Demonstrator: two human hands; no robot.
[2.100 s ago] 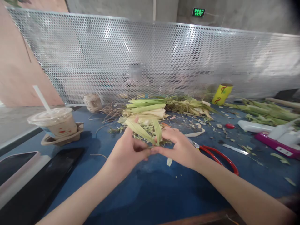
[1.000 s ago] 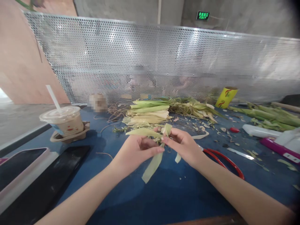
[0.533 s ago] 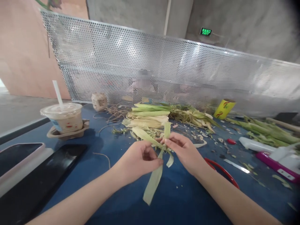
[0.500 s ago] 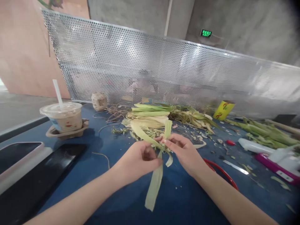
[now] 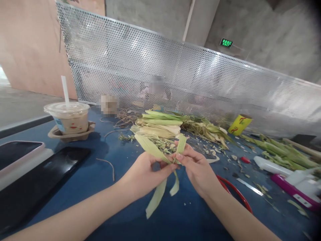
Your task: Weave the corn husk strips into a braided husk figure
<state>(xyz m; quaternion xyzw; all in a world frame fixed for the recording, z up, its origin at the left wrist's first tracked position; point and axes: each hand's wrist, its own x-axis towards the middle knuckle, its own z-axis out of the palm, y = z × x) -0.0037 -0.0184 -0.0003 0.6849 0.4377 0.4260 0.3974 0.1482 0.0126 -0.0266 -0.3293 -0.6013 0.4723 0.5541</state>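
A perforated metal screen (image 5: 140, 57) stands behind the blue tabletop (image 5: 193, 217), with a person's blurred shape (image 5: 156, 92) showing through its holes. On the tabletop's left lies a flat black slab (image 5: 47, 180), beside a pink-edged phone (image 5: 20, 157); neither shows any readable writing. A stack of leafy husks (image 5: 160, 124), green above and cream below, lies just beyond the hands, and longer green husks (image 5: 288, 154) spread at the far right.

The left hand (image 5: 144, 174) has its thumb and fingers pinching husk strips (image 5: 151, 147) where they meet, at the middle of the tabletop's near half and held above it. The right hand (image 5: 198, 169) pinches the same strips between thumb and fingers, one short piece rising upright beside its fingertips. Two pale ends hang below the hands.

A lidded cup (image 5: 69, 120) with a straw sits in a cardboard holder (image 5: 87, 130); its blue label and red print are too small to read. A yellow tube (image 5: 240, 125) leans near the screen, its red and dark lettering illegible. A red loop handle (image 5: 237, 192) curves beside the right forearm. Smaller, high on the wall, a green-lit sign (image 5: 226, 43) reads "EXIT" under Chinese characters. Smallest is a red piece (image 5: 245, 160) among husk scraps.
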